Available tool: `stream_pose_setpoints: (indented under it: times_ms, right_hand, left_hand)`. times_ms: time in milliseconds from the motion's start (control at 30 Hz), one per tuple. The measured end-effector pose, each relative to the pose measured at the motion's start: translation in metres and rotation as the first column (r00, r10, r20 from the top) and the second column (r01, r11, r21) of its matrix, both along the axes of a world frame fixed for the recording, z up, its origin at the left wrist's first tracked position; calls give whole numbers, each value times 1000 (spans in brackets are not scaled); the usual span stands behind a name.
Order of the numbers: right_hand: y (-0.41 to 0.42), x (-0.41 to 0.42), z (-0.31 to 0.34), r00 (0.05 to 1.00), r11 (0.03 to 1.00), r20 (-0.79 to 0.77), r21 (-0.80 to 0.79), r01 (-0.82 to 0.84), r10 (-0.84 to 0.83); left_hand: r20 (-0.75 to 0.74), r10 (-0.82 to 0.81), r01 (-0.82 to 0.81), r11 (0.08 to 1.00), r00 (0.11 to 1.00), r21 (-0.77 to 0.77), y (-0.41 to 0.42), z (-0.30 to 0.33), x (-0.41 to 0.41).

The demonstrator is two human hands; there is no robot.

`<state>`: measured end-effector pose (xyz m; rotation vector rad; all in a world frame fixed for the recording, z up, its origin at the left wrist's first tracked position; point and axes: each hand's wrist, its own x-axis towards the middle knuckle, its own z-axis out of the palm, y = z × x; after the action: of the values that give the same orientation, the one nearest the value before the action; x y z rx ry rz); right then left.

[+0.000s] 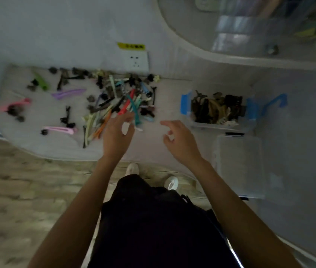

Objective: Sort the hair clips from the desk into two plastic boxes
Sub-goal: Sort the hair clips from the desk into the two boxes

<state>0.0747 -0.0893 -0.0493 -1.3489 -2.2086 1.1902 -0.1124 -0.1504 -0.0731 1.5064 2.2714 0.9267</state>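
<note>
Both hands hover over the pale grey surface (pixel 172 97): the left hand (pixel 117 132) hangs with fingers loosely curled at the near edge of the heap of long coloured and small dark hair clips (pixel 114 97), and whether it pinches anything I cannot tell through the blur. Beside it, the right hand (pixel 180 140) is relaxed and holds nothing. Further right stands a clear plastic box with blue latches (pixel 184 105), filled with dark and tan clips, and nearer the person sits a second clear plastic box (pixel 240 165).
</note>
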Motion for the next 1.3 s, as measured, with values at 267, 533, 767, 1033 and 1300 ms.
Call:
stream_pose_setpoints:
  times_ms: [267, 533, 767, 1033, 1300]
  right_hand:
    - [-9, -95, -55, 926, 988, 358, 55, -145, 116]
    - [-3, -140, -63, 887, 987, 462, 143, -77, 2]
    - [6, -143, -61, 874, 963, 450, 259, 71, -185]
    - [32, -171, -53, 822, 969, 516, 175, 174, -241]
    - [-9, -143, -61, 849, 985, 514, 167, 43, -124]
  left_hand:
    - [-188, 334, -384, 822, 923, -420, -68, -33, -99]
    - [-66, 125, -142, 890, 990, -434, -58, -57, -142]
    - [-60, 275, -272, 850, 960, -451, -39, -40, -184]
    - [148, 409, -288, 815, 900, -502, -7, -32, -212]
    - [390, 438, -302, 881, 810, -363, -24, -31, -217]
